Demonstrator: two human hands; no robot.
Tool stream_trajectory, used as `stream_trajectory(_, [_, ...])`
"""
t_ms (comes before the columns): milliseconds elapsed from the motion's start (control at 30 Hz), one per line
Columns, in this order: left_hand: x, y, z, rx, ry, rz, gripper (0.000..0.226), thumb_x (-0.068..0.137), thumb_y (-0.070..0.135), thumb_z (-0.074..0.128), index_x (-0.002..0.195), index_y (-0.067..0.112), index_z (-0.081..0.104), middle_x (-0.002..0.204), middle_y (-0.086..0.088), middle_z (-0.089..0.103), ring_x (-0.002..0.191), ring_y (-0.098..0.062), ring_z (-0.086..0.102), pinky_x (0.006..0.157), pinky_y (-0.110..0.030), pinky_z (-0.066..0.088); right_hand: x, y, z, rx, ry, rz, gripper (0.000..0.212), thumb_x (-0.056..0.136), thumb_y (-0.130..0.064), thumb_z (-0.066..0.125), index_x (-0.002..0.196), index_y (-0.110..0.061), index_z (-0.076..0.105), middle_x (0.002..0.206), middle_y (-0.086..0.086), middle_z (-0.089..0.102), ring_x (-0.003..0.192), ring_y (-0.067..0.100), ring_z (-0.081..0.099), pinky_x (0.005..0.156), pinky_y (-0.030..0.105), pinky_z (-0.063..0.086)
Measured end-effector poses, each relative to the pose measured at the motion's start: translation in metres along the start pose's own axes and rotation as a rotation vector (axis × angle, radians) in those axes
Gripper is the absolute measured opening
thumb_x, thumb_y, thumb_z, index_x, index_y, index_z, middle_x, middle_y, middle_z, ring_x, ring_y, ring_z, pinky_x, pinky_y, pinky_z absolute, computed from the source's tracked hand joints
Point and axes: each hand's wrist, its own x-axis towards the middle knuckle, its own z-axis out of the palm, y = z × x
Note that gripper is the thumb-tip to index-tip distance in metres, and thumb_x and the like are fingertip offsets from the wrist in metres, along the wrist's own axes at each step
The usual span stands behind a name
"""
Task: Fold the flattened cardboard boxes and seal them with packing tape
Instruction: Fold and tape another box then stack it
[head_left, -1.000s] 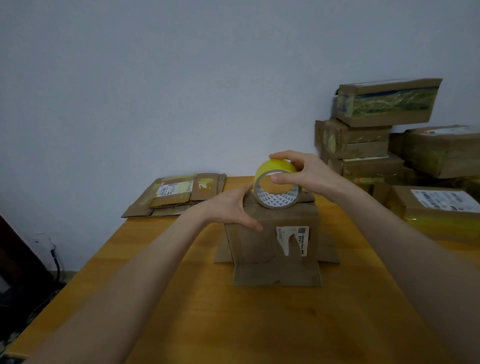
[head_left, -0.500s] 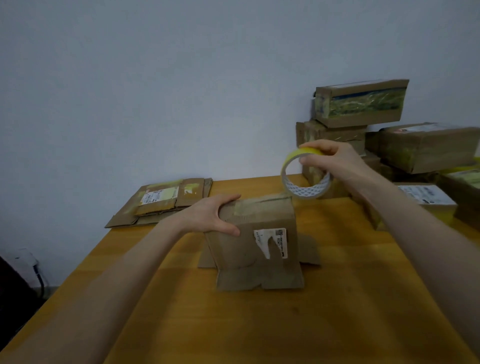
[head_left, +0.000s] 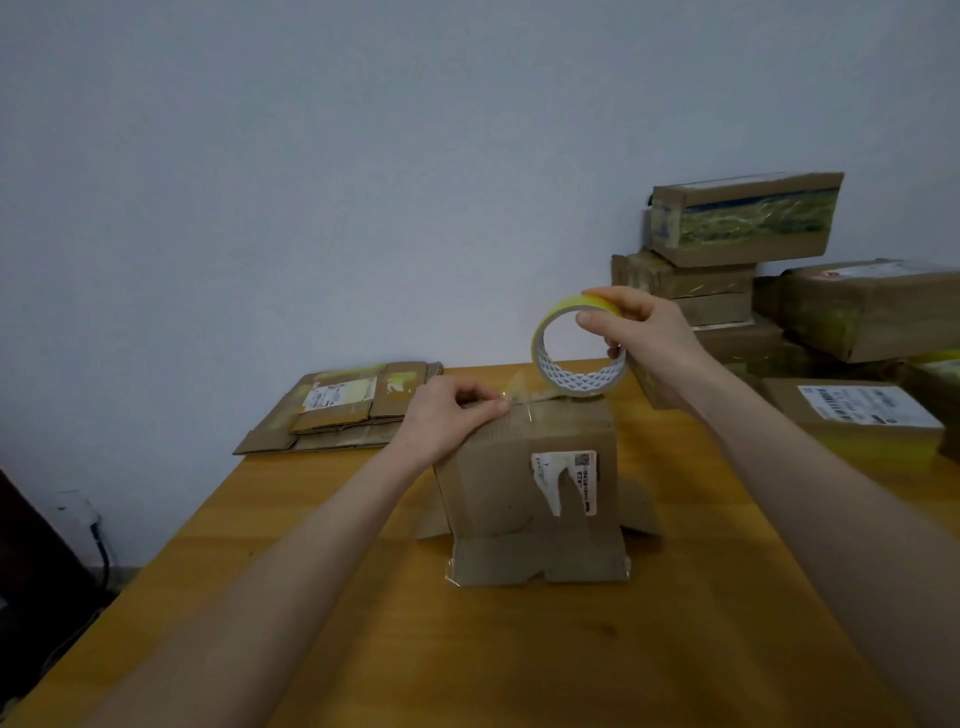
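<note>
No wording can be read. A torn white label (head_left: 566, 480) with a small square code is stuck on the near face of the upright box (head_left: 498, 499); its print is too small. Blurred print is carried by a pale label (head_left: 340, 393) on the flattened boxes (head_left: 395, 402) far left, and barcode-like lines by a white label (head_left: 867, 405) on the sealed box (head_left: 852, 441) at right.

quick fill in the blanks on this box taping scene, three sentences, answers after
1. The right hand grips a roll of tape whose outer colour is ____.
2. The left hand pinches the tape end at the ____ of the upright box.
3. The pile of flattened boxes lies on the person's ____ side of the table.

Missing words: yellow; top; left
</note>
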Motion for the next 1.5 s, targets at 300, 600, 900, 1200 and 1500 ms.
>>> stream_trajectory(300, [-0.001,0.008,-0.003,-0.319,0.196,-0.170,0.022,0.088,0.027,0.060,0.074,0.016,0.072,0.084,0.002,0.073,0.089,-0.014,0.064,0.077,-0.030,0.048,0.005,0.008,0.021,0.101,-0.009,0.004,0.036,0.078,-0.027,0.076,0.112,-0.023,0.065,0.097,0.000,0.058,0.075,0.011,0.053,0.067,0.025,0.051])
stream_trajectory(600, [0.000,0.014,-0.002,-0.174,0.054,-0.179,0.021,0.077,0.033,0.077,0.090,0.017,0.073,0.082,0.007,0.066,0.082,-0.007,0.061,0.079,-0.027,0.051,0.004,0.005,0.028,0.149,0.013,-0.003,0.033,0.079,-0.024,0.075,0.110,-0.023,0.065,0.094,-0.004,0.057,0.076,0.009,0.054,0.069,0.024,0.052])
stream_trajectory(900, [0.000,0.017,-0.001,-0.244,0.092,-0.194,0.009,0.082,0.026,0.073,0.082,0.016,0.072,0.084,0.002,0.068,0.084,-0.013,0.061,0.074,-0.027,0.050,0.006,0.000,0.031,0.400,0.018,0.009,0.030,0.082,-0.018,0.073,0.111,-0.018,0.066,0.086,-0.001,0.059,0.070,0.010,0.056,0.076,0.030,0.054])
stream_trajectory(1200, [0.005,0.019,-0.023,-0.258,0.353,-0.138,0.016,0.095,0.018,0.055,0.080,0.018,0.061,0.077,0.009,0.066,0.078,-0.006,0.060,0.071,-0.023,0.046,0.007,-0.008,0.041,0.324,0.020,-0.045,0.028,0.084,-0.020,0.071,0.111,-0.020,0.062,0.079,-0.003,0.063,0.064,0.010,0.057,0.071,0.029,0.051])
stream_trajectory(1500, [0.001,-0.005,-0.030,-0.316,0.302,-0.246,0.018,0.096,0.006,0.053,0.078,0.009,0.055,0.065,-0.007,0.058,0.050,-0.014,0.053,0.042,-0.021,0.048,0.013,0.005,0.058,-0.110,-0.164,-0.189,0.038,0.078,-0.022,0.077,0.113,-0.024,0.062,0.076,-0.008,0.057,0.068,0.006,0.051,0.063,0.011,0.042])
